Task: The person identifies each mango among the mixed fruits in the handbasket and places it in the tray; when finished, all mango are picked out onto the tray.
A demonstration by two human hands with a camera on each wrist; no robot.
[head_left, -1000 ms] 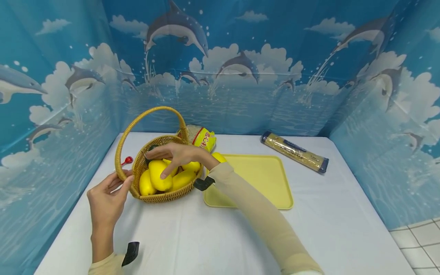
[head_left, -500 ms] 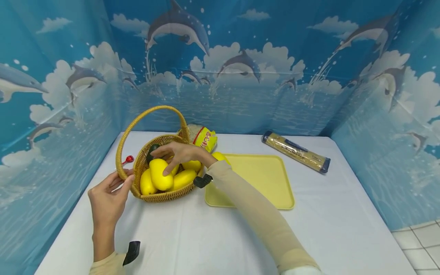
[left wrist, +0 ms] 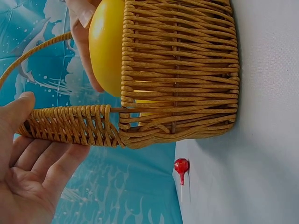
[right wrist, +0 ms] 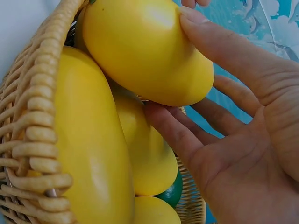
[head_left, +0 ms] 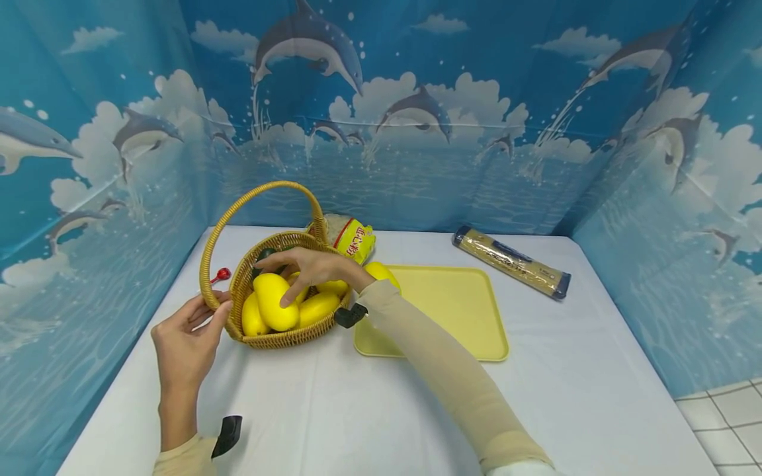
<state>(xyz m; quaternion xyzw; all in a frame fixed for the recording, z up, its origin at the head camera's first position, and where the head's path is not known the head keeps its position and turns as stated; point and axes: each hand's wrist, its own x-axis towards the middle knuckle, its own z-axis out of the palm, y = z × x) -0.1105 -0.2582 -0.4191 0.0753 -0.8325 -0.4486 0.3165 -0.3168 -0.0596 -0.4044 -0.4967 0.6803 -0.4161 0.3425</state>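
A wicker basket [head_left: 288,340] with a tall arched handle holds several yellow mangoes and dark green fruit at its back. My left hand [head_left: 187,340] pinches the lower left end of the handle, thumb on one side and fingers on the other in the left wrist view. Over the basket, my right hand [head_left: 312,268] has its thumb on the uppermost mango [head_left: 275,303] and its fingers curved around the far side. The right wrist view shows that mango [right wrist: 149,51] between thumb and fingers, resting above other mangoes [right wrist: 91,140].
Right of the basket lies a yellow tray [head_left: 458,311], with another mango [head_left: 382,272] at its back left corner. A yellow and red bag [head_left: 356,241] sits behind the basket, a gold packet [head_left: 512,261] at the back right. A red lollipop [head_left: 223,274] lies left of the basket.
The uppermost mango has shifted very slightly left with my right hand's fingers around it. My left hand keeps its hold on the basket handle.
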